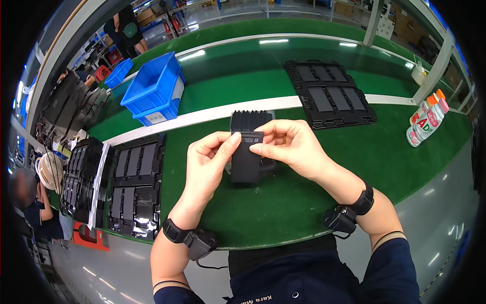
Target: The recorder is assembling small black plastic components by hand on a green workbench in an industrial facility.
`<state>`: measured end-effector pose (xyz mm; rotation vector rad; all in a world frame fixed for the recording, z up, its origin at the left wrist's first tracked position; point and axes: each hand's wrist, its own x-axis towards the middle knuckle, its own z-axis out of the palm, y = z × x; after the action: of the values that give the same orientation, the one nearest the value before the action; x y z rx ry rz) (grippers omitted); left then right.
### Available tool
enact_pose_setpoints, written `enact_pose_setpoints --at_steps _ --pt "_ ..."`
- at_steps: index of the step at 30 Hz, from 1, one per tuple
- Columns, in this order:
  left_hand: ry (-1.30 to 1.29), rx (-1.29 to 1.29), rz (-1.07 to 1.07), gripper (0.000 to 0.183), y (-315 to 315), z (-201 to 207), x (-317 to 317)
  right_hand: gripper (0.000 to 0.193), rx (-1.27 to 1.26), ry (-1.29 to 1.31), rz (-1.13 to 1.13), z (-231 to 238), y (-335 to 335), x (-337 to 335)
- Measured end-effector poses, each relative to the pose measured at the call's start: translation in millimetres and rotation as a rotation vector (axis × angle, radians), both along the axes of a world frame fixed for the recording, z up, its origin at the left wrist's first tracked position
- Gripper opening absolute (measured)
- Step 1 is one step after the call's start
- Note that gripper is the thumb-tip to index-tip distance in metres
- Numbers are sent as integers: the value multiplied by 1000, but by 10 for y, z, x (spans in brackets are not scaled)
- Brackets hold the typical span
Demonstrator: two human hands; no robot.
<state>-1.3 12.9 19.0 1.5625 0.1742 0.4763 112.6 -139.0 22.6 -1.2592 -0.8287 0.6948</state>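
Both my hands are raised over the green bench and pinch a flat black rectangular piece (245, 166) near its upper end. My left hand (205, 159) grips its left edge between thumb and index finger. Thumb and fingers of my right hand (296, 147) close on its upper right corner, beside small pale print. The piece hangs with its long side toward me. Behind it stands a black ribbed holder (250, 115), mostly hidden by the piece and my hands.
Left on the green bench (223, 223) lie black trays (135, 182) with dark grey rectangular pieces; stacked trays (81, 172) stand beside them. Another tray (331, 96) lies far right, near bottles (425, 124). Blue bins (154, 91) stand far left. A person (40, 207) sits at the left.
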Motion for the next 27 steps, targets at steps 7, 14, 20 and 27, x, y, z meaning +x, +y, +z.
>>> enact_pose_setpoints --at_steps 7,14,20,27 --pt "48 19 -42 21 -76 -3 4 23 50 86 -48 -3 15 80" --pt "-173 701 348 16 -110 16 23 23 20 76 -194 -115 47 -51" --pt "-310 1204 426 25 -187 44 2 32 65 227 -202 -72 71 -277" --pt "-393 1375 367 17 -113 -53 80 29 56 221 -186 -121 114 -201"
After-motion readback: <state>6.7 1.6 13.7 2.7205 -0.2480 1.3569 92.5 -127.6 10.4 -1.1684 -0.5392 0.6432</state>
